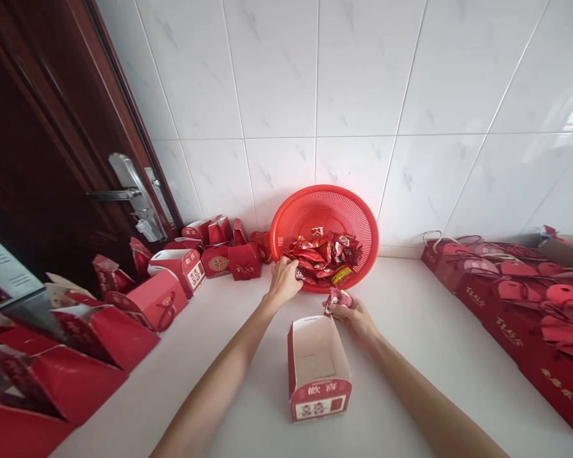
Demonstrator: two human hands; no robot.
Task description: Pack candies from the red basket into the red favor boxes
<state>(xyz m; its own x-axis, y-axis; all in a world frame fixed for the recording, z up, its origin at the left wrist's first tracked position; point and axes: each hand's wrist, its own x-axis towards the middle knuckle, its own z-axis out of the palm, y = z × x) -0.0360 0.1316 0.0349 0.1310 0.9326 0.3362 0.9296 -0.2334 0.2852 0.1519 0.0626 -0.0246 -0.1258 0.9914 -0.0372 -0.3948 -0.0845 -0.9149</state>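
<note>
A red plastic basket (325,202) leans tilted against the tiled wall, its mouth facing me. Red-wrapped candies (322,254) lie heaped in its lower part. At its lower left rim is my left hand (283,280), fingers curled against the edge of the heap; what they pinch, if anything, is hidden. My right hand (356,318) is closed around wrapped candies (339,299), just in front of the basket. Nearer to me stands an open red-and-white paper box (319,394), its inside bare, between my forearms.
Several red gift boxes (128,302) line the left side, some more (246,261) beside the basket. Along the right stand rows of red boxes (506,318) with cord handles. A dark door (42,127) with a metal handle (134,194) is at left. All stands on a white table (248,401).
</note>
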